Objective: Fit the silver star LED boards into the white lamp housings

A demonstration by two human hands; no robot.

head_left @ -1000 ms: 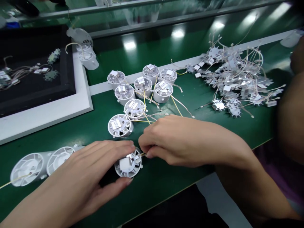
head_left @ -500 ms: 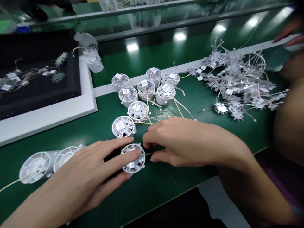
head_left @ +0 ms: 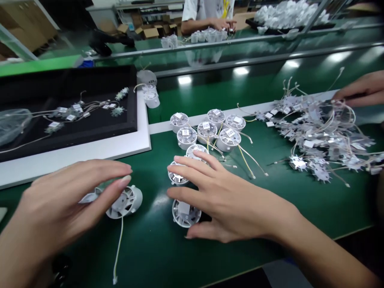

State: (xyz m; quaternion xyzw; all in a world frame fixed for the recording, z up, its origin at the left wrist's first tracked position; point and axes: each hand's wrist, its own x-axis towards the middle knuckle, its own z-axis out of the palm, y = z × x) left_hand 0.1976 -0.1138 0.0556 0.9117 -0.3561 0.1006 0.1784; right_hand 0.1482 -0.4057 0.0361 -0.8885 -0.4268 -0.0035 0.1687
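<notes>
My left hand [head_left: 69, 202] hovers with spread fingers over a white plastic fan-shaped housing [head_left: 126, 202], which lies on its side with a pale cable [head_left: 118, 248] trailing toward me. My right hand [head_left: 228, 196] spans a labelled housing [head_left: 184, 213] and another one [head_left: 177, 176], its fingers partly hiding both. Neither hand clearly grips anything. Several more labelled housings [head_left: 207, 132] stand clustered just beyond my right fingers, with yellow and white wires running from them.
A tangled heap of star-shaped LED boards with wires [head_left: 318, 138] lies on the green bench mat [head_left: 156, 256] at right, under a co-worker's hand [head_left: 357, 91]. A black tray with a white frame [head_left: 90, 150] holds more boards at left. Another person works beyond the glass divider.
The view has tilted up, showing more of the far bench. My hands have spread apart and let the wire go. A housing now lies near my left hand, and a co-worker's hand sits farther left.
</notes>
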